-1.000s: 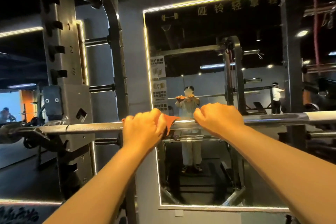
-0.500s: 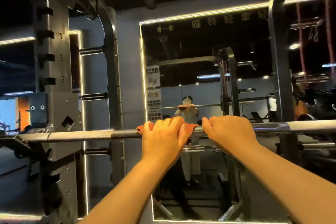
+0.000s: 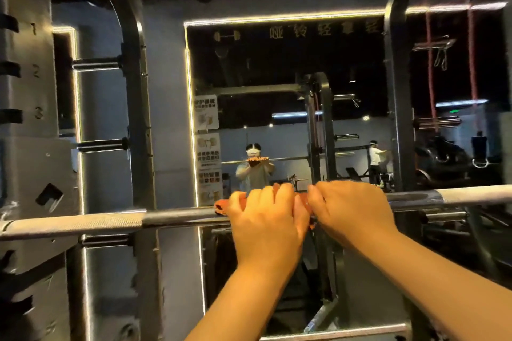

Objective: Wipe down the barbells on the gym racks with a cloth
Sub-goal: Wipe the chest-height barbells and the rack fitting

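A tall grey gym rack fills the left of the head view, its upright marked with the numbers 1, 2 and 3 beside a column of slots, and a second dark upright stands at right. Behind the rack, a wall mirror edged with a thin strip of light reflects the dim gym floor. A steel barbell runs across the whole frame at chest height, slightly higher at the right, with rough knurled stretches at both ends and a smooth, shiny section in the middle. Two bare forearms reach up from the lower edge to that middle section. The left hand has its fingers clenched over the top of the bar, grasping an orange cloth that is wrapped on the bar beneath the palm and sticks out at the hand's left side. The right hand sits just beside it, nearly touching, fingers curled over the bar in a grasp; a bit of orange shows in the gap between the hands, but whether cloth lies under the right palm cannot be told. In the mirror a person stands at a bar with an orange patch under the hands. Short steel pegs stick out from the rack's curved rear post at left.
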The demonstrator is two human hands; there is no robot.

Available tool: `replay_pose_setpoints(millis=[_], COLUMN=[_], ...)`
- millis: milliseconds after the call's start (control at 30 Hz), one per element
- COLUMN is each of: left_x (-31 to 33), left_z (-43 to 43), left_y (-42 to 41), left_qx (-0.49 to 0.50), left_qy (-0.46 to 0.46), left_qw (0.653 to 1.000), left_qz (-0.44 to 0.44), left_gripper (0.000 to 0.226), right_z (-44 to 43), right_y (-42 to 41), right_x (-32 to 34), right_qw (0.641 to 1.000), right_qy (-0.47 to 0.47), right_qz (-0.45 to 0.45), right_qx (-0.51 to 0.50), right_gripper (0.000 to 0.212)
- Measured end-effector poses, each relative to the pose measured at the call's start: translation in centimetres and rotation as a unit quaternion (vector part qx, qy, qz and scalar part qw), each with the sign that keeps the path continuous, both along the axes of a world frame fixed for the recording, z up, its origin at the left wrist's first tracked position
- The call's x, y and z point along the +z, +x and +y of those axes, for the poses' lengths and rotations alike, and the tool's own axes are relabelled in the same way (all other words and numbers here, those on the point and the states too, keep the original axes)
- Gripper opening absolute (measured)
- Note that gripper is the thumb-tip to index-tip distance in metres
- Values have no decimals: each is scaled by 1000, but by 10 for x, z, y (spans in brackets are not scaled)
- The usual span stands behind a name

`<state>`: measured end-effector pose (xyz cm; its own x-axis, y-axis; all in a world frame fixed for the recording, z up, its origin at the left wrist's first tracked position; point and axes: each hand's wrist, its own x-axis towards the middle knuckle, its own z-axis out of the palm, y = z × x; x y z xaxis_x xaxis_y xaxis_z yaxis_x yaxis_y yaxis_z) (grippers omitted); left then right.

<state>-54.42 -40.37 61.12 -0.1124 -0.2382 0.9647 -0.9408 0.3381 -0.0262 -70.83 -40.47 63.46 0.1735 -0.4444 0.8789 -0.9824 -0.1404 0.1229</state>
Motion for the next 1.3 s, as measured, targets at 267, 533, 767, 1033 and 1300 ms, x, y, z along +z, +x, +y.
replay_pose_setpoints(millis=[267,533,767,1033,1300], left_x=[-6,-29,-2,5,-6], left_z=[0,8,12,9,23], left_y=[21,-34,1,-33,-147], left_qx=[-47,-12,48,35,-2], left_qy=[-13,33,71,75,75], left_qw=[998,994,993,977,997], left_qz=[-27,105,84,198,-25], left_gripper=[32,38,32,39,36], right_z=[0,6,28,34,34], right_y=[4,-5,-89,-155,-169], right_x=[1,5,25,25,23], right_qw=[1000,999,972,959,955], right_qy=[-15,32,166,164,155], right_qz=[-13,35,163,218,248], right_qx=[-7,27,30,-81,-45], right_gripper=[61,55,53,22,35])
